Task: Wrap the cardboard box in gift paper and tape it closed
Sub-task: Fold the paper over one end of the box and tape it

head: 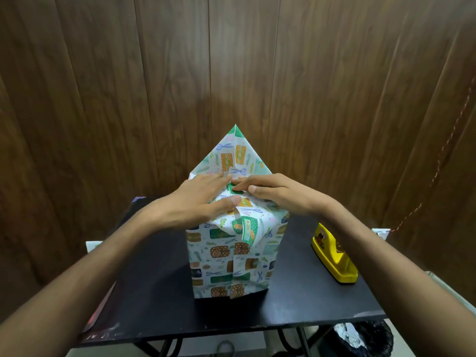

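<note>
The box [231,264] stands upright in the middle of the black table [159,300], covered in white gift paper printed with green and orange parcels. A vertical seam runs down its near face. On top, a triangular paper flap [233,153] sticks up at the far side. My left hand [203,199] lies flat on the top left, fingers pressing the folded paper down. My right hand [273,193] lies flat on the top right, its fingertips meeting the left hand's at the centre fold. Neither hand grips anything.
A yellow tape dispenser [334,256] sits on the table to the right of the box. A dark wood-panelled wall [231,60] rises close behind. A bin with a black bag [360,336] stands below the table's front right corner.
</note>
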